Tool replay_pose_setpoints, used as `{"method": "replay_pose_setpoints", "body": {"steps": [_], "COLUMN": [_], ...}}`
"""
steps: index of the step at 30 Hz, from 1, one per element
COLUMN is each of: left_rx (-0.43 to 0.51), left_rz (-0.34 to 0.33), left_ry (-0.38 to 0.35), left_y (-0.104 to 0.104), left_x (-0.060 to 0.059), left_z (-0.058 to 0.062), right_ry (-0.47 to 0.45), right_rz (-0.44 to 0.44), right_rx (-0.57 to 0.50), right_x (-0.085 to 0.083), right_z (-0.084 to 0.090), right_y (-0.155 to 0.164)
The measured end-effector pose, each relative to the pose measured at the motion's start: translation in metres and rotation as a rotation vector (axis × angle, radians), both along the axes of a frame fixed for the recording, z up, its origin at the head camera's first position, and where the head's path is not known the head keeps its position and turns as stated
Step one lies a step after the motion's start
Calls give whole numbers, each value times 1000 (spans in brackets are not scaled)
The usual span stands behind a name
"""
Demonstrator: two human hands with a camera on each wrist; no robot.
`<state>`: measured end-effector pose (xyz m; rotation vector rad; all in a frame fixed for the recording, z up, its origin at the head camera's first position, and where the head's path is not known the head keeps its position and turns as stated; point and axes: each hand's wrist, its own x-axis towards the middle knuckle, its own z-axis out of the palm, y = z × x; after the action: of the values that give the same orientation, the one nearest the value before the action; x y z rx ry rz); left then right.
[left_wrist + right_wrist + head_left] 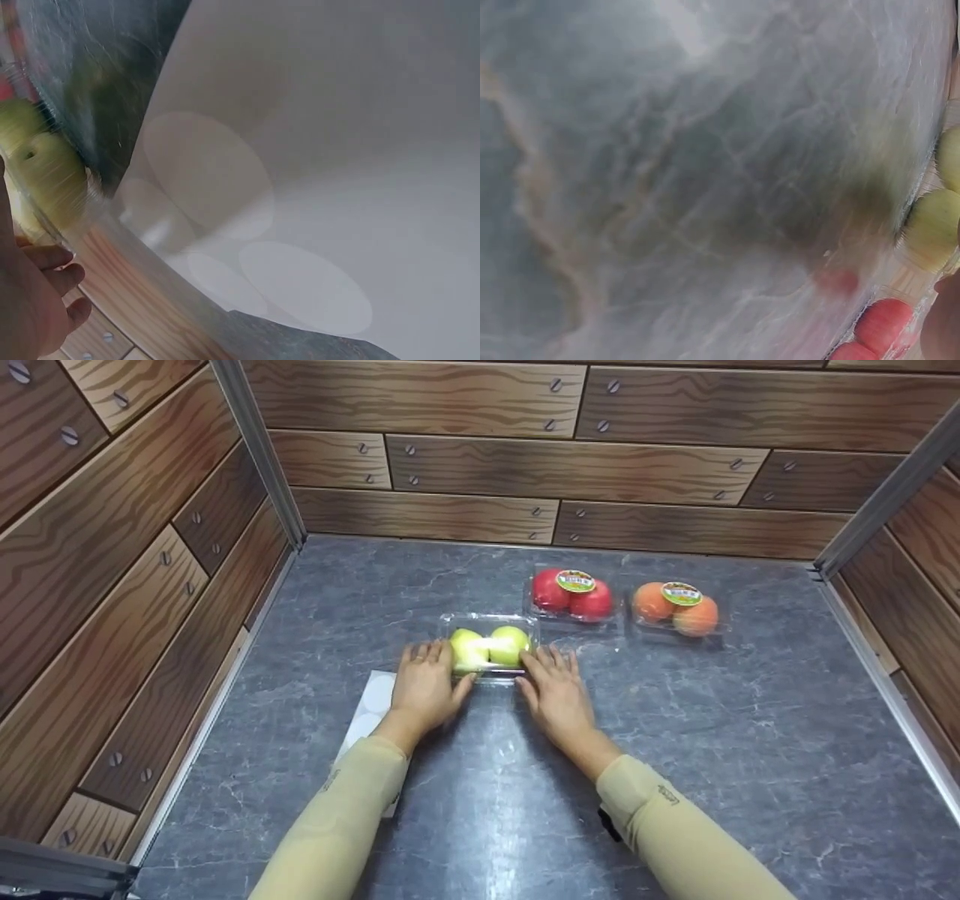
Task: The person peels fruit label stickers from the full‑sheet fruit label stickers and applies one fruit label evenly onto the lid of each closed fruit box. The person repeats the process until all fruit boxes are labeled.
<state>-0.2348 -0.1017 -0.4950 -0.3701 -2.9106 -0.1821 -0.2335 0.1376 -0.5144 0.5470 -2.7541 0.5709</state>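
Note:
A clear plastic box [487,621] with two yellow-green apples [509,646] in it lies on the grey tabletop, in front of me. My left hand [424,684] touches the box's left side, its fingers nearly straight and its thumb by the front corner. On the opposite side my right hand [559,694] touches the box, fingers extended forward. Under and beside the left forearm lies a white sheet [360,727] of round white stickers, partly hidden by the sleeve. The left wrist view shows the left fingertips [64,276] at the box's edge.
Behind and right of the apples stands a clear box of two red fruits [553,589] with a round green label [575,581]. Farther right, two orange fruits [696,617] share another labelled box. Wood-patterned walls [480,465] enclose the table's back and sides.

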Motion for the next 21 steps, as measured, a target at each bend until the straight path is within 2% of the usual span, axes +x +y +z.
{"method": "replay_pose_setpoints", "body": {"steps": [10,21], "left_rx": [1,6], "left_rz": [-17,-52], "left_ry": [-4,52], "left_y": [9,23], "left_x": [8,10], "left_z": [-2,-4], "right_ry": [45,45], "right_rz": [2,-17], "right_rx": [-7,7], "right_x": [9,15], "right_z": [-5,-8], "right_y": [12,28]}}
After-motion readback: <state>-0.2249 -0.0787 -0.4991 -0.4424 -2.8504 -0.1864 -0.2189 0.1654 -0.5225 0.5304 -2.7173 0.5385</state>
